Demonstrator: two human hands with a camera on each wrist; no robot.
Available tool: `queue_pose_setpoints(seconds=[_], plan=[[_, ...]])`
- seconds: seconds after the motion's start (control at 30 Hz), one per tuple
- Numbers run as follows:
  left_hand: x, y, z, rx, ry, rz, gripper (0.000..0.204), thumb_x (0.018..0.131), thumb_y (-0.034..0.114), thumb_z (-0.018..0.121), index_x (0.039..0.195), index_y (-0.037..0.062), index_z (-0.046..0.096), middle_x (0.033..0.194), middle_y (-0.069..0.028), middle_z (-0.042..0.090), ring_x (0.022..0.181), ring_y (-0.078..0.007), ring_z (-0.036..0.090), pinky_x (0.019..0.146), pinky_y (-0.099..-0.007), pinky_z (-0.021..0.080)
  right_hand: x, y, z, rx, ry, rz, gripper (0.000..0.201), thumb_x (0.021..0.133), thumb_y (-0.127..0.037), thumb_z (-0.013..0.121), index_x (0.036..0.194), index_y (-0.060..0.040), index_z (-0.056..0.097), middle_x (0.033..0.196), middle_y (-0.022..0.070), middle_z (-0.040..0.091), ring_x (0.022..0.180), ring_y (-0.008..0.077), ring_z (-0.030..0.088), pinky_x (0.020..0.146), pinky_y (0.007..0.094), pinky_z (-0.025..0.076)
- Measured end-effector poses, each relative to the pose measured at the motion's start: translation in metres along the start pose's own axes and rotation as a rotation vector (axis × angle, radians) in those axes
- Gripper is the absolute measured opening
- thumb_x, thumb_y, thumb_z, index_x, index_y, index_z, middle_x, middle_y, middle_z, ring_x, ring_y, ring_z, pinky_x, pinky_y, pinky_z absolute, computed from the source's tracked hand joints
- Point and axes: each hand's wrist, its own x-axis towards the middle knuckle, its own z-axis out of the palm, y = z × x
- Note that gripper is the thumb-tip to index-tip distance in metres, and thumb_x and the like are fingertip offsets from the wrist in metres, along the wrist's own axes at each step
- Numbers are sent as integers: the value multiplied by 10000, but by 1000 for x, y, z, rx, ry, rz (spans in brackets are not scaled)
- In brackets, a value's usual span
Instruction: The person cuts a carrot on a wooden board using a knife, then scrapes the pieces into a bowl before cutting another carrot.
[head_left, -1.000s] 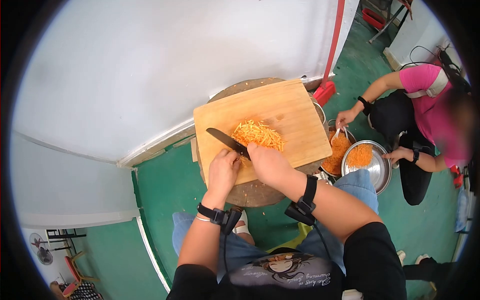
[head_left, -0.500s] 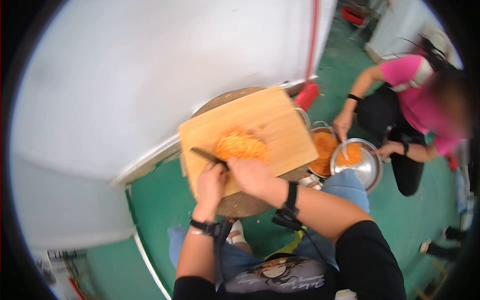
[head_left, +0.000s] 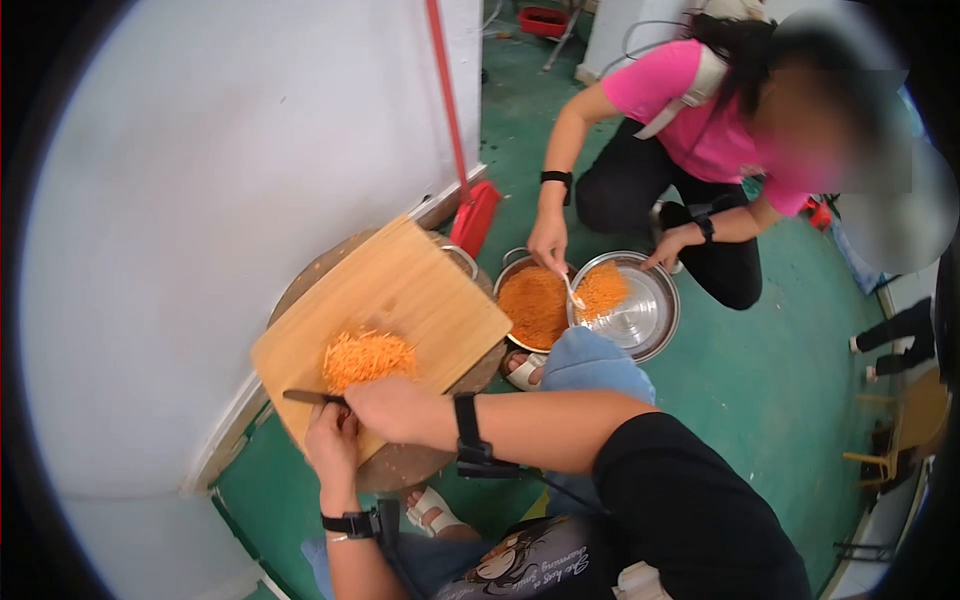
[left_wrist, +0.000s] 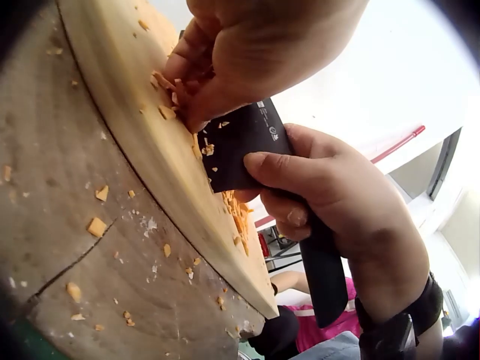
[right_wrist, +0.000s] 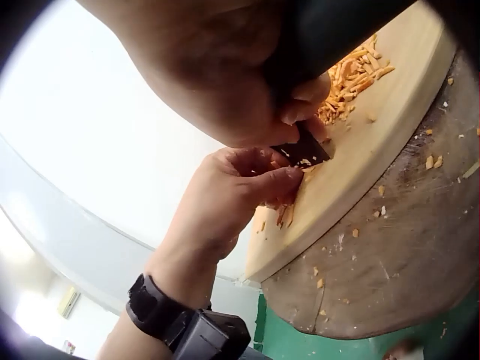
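My right hand (head_left: 395,408) grips a black cleaver-like knife (left_wrist: 251,142) by its handle, with the thumb laid against the blade. Carrot crumbs cling to the blade, whose edge is down at the wooden cutting board (head_left: 430,300). Right beside the blade, my left hand (head_left: 332,440) has its fingers curled on some thin carrot strips (right_wrist: 285,215), pressing them to the board near its front edge. A heap of shredded carrot (head_left: 368,360) lies on the board just beyond the knife.
The board sits on a round wooden stump (head_left: 400,470) strewn with crumbs, close to a white wall (head_left: 250,150). To the right, a person in pink (head_left: 690,110) holds a spoon (head_left: 573,292) at a steel basin (head_left: 650,315), beside a pot of chopped carrot (head_left: 533,310). A red dustpan (head_left: 475,218) stands behind.
The head view has swung right, so board and hands appear further left. Both hands keep their holds at the board. The other person's spoon has gone from the pot to the basin.
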Motion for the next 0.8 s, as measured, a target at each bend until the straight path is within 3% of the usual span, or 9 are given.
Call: queue_pose_setpoints(seconds=[0.1,0.17,0.27,0.43,0.57,0.63,0.67,0.7,0.8], plan=[[1,-12,13,10,13,54,106,718,50,655,743,-1,566,791,-149,554,716,-344,558,628,-407,434,1,9,10,22,50,-27,158,831,-136,453,841,-1,535,758,212,615,721,363,622,611,446,479],[1,-15,17,-28,7,-28,114,714,44,660,748,-1,561,792,-141,555,715,-341,557,628,-401,436,4,15,15,67,-24,-23,166,829,-132,457,842,8,546,751,212,610,713,370,616,612,452,474],[-3,-1,6,17,35,-16,126,708,33,665,755,-2,553,788,-137,554,713,-336,557,628,-394,438,2,7,-1,50,-56,-15,175,827,-136,460,839,13,552,746,213,608,711,375,613,617,457,473],[-3,-1,5,-14,26,-32,136,706,34,666,742,1,539,773,-135,547,704,-333,557,620,-398,435,1,7,4,34,-21,-26,192,833,-157,462,840,9,557,745,212,611,717,376,615,627,459,473],[-2,-9,8,11,28,39,101,715,49,640,738,17,547,769,-147,546,710,-338,557,618,-411,432,-1,-6,-1,88,-57,72,187,834,-165,465,845,-6,564,747,212,616,718,379,616,628,461,474],[0,-13,10,11,32,64,92,720,71,628,743,25,551,764,-156,547,716,-349,552,625,-422,429,-6,-9,-3,127,-8,15,185,834,-164,466,844,-13,571,759,217,620,731,379,617,636,463,475],[-1,-13,9,34,27,61,92,721,81,624,746,28,553,761,-159,549,718,-355,549,629,-426,428,0,-13,-10,54,-135,88,179,840,-164,458,863,-16,557,781,215,616,753,373,616,641,463,473],[-1,-12,7,-13,-2,14,107,730,102,623,744,26,549,749,-161,549,720,-362,544,634,-430,426,1,5,12,21,-25,-22,166,846,-162,452,887,-23,535,792,202,613,760,366,615,639,459,472],[-2,-16,2,-96,-22,-2,150,708,107,677,813,27,607,782,-159,582,745,-343,574,653,-403,456,1,-1,-3,-136,-37,-6,131,837,-123,463,905,-27,520,777,186,621,739,360,626,629,457,487]])
